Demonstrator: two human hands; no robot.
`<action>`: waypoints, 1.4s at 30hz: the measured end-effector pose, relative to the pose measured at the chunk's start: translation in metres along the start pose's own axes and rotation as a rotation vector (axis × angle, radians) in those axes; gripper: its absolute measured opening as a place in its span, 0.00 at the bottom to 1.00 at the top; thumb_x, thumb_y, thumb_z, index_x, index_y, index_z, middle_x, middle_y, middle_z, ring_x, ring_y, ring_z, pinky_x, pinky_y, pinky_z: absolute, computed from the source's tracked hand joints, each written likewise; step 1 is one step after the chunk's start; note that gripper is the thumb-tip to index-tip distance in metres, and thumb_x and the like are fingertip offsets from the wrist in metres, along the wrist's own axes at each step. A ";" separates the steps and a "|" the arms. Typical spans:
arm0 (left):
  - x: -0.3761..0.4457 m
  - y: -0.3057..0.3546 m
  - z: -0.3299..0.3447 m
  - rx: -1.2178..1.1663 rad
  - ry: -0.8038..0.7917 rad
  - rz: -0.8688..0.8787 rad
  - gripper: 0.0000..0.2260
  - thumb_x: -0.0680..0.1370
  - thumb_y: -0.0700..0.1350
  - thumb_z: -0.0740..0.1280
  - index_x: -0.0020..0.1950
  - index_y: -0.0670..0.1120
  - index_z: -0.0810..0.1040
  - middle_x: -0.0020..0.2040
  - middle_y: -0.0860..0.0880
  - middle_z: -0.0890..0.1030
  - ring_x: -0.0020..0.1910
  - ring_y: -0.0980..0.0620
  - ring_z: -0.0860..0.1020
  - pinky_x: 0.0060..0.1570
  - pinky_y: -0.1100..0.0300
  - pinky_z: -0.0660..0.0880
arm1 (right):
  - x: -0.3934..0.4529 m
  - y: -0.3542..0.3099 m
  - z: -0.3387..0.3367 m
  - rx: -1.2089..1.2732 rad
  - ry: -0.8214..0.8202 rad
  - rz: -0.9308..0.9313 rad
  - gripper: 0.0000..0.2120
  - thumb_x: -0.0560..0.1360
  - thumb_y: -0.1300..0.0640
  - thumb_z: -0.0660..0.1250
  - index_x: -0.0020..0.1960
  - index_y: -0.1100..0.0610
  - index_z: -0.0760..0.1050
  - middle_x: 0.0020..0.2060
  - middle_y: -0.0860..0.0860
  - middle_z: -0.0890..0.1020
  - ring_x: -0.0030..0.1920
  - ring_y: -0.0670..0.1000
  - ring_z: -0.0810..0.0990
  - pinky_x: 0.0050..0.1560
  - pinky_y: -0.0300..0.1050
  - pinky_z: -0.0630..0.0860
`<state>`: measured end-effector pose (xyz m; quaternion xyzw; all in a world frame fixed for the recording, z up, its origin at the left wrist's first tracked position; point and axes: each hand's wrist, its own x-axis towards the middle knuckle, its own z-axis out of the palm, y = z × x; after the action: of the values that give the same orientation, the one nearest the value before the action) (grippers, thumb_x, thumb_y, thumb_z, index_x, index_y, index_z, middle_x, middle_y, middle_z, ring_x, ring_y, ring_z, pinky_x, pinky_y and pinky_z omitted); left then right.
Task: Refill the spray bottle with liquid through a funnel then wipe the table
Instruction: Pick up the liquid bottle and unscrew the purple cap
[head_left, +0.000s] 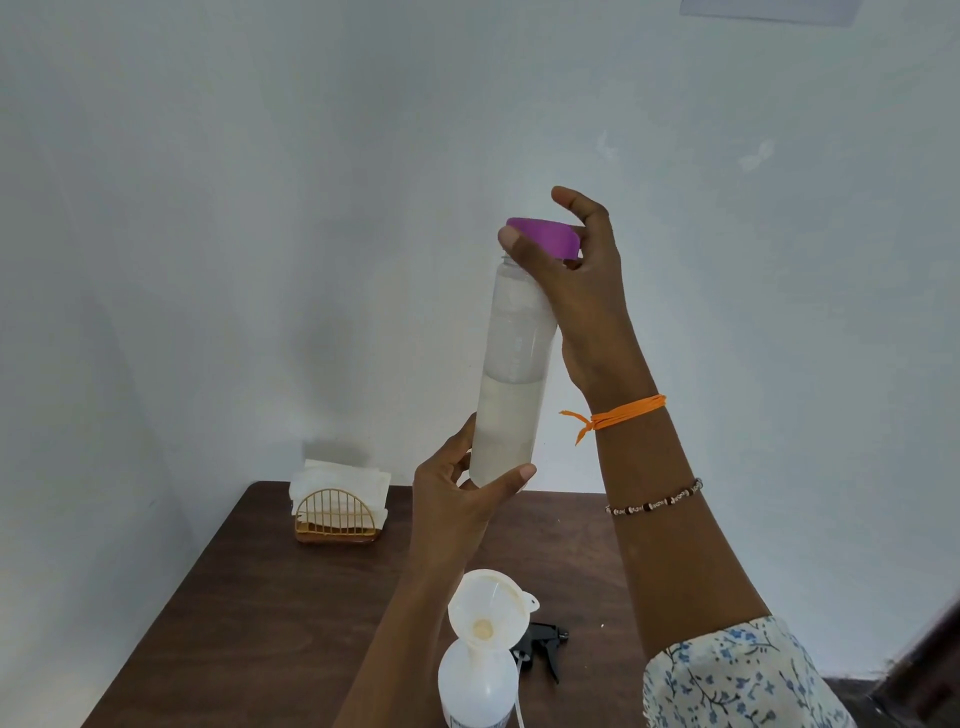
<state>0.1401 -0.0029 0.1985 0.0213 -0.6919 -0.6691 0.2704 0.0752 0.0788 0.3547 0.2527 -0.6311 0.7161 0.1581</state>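
Gripping the base of a tall clear bottle (511, 384), the left hand (467, 488) holds it well above the funnel (488, 605). Right hand (576, 291) pinches its purple cap (545, 236), which sits tilted on the neck. Bottle's long axis runs near upright, mouth upward, leaning slightly right; cloudy liquid fills its lower half. Below, the funnel stands in the spray bottle (478, 686). Best lift the cap clear and keep the base steady before tipping the mouth toward the funnel.
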 end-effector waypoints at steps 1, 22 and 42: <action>0.000 0.000 0.000 -0.001 0.001 -0.003 0.24 0.66 0.47 0.76 0.59 0.60 0.72 0.57 0.57 0.77 0.54 0.55 0.77 0.41 0.77 0.74 | 0.000 0.000 -0.001 0.006 0.002 -0.002 0.29 0.71 0.56 0.72 0.68 0.52 0.64 0.55 0.50 0.72 0.52 0.49 0.75 0.49 0.38 0.78; 0.001 -0.002 0.000 0.041 -0.010 -0.008 0.24 0.67 0.48 0.76 0.57 0.61 0.71 0.52 0.63 0.76 0.52 0.60 0.76 0.38 0.78 0.73 | 0.001 0.000 -0.009 0.093 -0.123 -0.014 0.17 0.72 0.64 0.68 0.60 0.59 0.75 0.55 0.55 0.79 0.52 0.50 0.79 0.48 0.35 0.77; 0.004 -0.016 -0.017 0.133 -0.215 -0.086 0.19 0.63 0.52 0.72 0.49 0.64 0.71 0.49 0.64 0.79 0.49 0.63 0.78 0.43 0.68 0.75 | 0.005 0.029 -0.022 0.191 -0.362 -0.031 0.25 0.65 0.60 0.65 0.62 0.62 0.73 0.55 0.55 0.78 0.55 0.51 0.77 0.53 0.41 0.74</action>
<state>0.1386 -0.0213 0.1842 -0.0031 -0.7581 -0.6312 0.1638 0.0520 0.0954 0.3320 0.4007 -0.5746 0.7131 0.0283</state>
